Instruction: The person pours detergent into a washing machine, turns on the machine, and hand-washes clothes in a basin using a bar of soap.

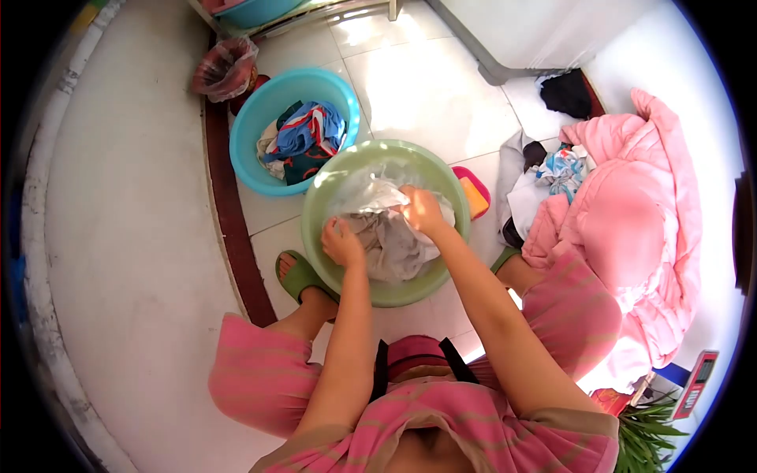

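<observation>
A green basin (386, 296) stands on the floor between my feet, with water and a wet white cloth (394, 244) in it. My left hand (342, 241) is at the basin's left side, fingers curled on the cloth's edge. Across from it, my right hand (422, 210) grips a bunched part of the same cloth near the upper right. The cloth spreads between both hands, partly under water. What kind of garment it is cannot be made out.
A blue basin (244, 150) with several coloured clothes (307, 134) touches the green one at upper left. Right of the green basin lies a pink soap dish (482, 206) with a yellow bar (475, 197). A pink padded coat (670, 197) and other clothes are piled at right.
</observation>
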Demonstrator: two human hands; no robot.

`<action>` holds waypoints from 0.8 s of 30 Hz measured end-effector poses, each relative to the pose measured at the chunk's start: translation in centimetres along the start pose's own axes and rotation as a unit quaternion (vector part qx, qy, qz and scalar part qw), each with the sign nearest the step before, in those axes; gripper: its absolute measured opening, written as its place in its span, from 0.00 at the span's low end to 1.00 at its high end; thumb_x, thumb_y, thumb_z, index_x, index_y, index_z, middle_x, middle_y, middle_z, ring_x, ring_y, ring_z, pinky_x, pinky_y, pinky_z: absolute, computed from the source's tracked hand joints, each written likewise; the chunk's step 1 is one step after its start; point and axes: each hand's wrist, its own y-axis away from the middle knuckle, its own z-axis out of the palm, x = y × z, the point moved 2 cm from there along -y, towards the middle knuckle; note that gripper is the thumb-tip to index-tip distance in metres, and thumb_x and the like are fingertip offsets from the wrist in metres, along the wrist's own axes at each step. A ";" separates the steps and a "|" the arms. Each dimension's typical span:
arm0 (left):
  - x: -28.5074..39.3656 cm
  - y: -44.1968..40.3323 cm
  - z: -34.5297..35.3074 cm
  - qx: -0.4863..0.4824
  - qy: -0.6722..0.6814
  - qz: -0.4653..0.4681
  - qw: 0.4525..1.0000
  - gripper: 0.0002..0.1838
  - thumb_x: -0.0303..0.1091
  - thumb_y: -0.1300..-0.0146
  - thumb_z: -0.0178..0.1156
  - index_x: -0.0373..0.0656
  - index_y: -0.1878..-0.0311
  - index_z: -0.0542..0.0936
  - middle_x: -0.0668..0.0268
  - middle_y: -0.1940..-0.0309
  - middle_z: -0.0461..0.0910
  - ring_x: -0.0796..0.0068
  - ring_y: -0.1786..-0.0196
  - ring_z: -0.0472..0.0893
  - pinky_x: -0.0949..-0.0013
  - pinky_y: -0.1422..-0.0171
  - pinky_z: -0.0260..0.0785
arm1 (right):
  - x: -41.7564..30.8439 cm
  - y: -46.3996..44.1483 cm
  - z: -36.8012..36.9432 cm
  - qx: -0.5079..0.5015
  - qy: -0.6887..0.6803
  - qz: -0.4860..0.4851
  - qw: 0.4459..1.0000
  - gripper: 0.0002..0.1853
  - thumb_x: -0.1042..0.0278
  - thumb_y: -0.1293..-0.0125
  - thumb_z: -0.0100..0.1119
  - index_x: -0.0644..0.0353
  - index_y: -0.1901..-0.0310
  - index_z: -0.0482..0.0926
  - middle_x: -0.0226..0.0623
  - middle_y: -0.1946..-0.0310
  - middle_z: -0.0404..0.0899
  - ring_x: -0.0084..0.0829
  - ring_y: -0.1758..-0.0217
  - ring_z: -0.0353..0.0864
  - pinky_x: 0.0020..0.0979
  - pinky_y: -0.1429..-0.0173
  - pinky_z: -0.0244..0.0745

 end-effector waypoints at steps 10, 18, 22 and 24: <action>1.3 -4.6 -2.1 -0.434 0.546 -0.322 0.640 0.42 0.64 0.35 0.47 0.33 0.34 0.65 0.53 0.36 0.69 0.53 0.36 0.70 0.57 0.32 0.62 | -12.6 9.8 -6.3 -0.177 -0.016 -0.256 0.950 0.20 0.54 0.59 0.75 0.57 0.70 0.79 0.37 0.68 0.77 0.41 0.57 0.77 0.44 0.46 0.65; 6.0 -0.1 -0.9 -0.326 -0.136 0.023 0.935 0.34 0.59 0.38 0.55 0.69 0.29 0.59 0.59 0.23 0.42 0.47 0.24 0.43 0.27 0.32 0.43 | -1.6 7.0 2.1 -0.001 0.193 0.076 0.978 0.48 0.46 0.59 0.72 0.32 0.31 0.63 0.50 0.26 0.46 0.66 0.24 0.35 0.78 0.37 0.39; 3.3 2.2 2.7 -0.240 -0.223 0.111 0.938 0.32 0.58 0.37 0.54 0.69 0.30 0.60 0.57 0.24 0.42 0.43 0.25 0.46 0.20 0.40 0.46 | 2.4 6.3 5.7 -0.015 0.236 0.092 0.967 0.49 0.52 0.56 0.68 0.28 0.29 0.56 0.50 0.26 0.43 0.72 0.27 0.37 0.82 0.41 0.37; 2.5 2.0 3.8 -0.175 -0.270 0.183 0.929 0.31 0.56 0.38 0.54 0.65 0.31 0.62 0.53 0.26 0.48 0.41 0.33 0.60 0.26 0.45 0.57 | 3.2 5.2 6.6 -0.030 0.242 0.094 0.965 0.49 0.51 0.56 0.68 0.27 0.29 0.56 0.51 0.27 0.46 0.72 0.28 0.40 0.81 0.40 0.38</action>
